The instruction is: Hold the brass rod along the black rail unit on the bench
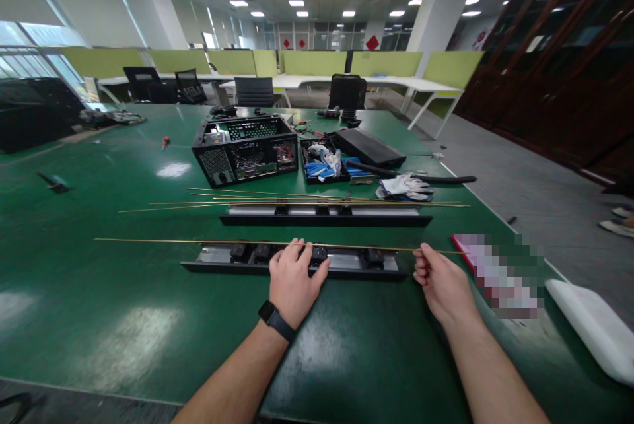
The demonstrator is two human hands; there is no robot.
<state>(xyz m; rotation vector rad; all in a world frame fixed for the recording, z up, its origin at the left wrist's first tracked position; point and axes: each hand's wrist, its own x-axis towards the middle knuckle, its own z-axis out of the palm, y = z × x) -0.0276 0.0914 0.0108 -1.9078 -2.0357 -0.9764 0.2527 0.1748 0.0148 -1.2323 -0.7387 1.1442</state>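
Observation:
A long thin brass-coloured rod (pixel 148 240) lies lengthwise over the nearer black-and-silver metal rail (pixel 347 260), which carries several black blocks (pixel 374 257). My right hand (pixel 443 282) is closed in a pinch on the rod, just past the rail's right end. Spread over the middle of the rail, my left hand (pixel 296 285) has its fingers apart, with the fingertips at the rod and the black blocks. Whether those fingertips press on the rod or the rail, I cannot tell. Behind stands a second similar rail (pixel 386 219), with several more thin rods (pixel 163 204) lying along it.
On the green table (pixel 123 305) farther back are an open black computer case (pixel 247 146), a tray with gloves (pixel 324 163), a flat black box (pixel 369 146) and white gloves (pixel 406 186). To the right lie a blurred pink packet (pixel 495 279) and a white object (pixel 589 325).

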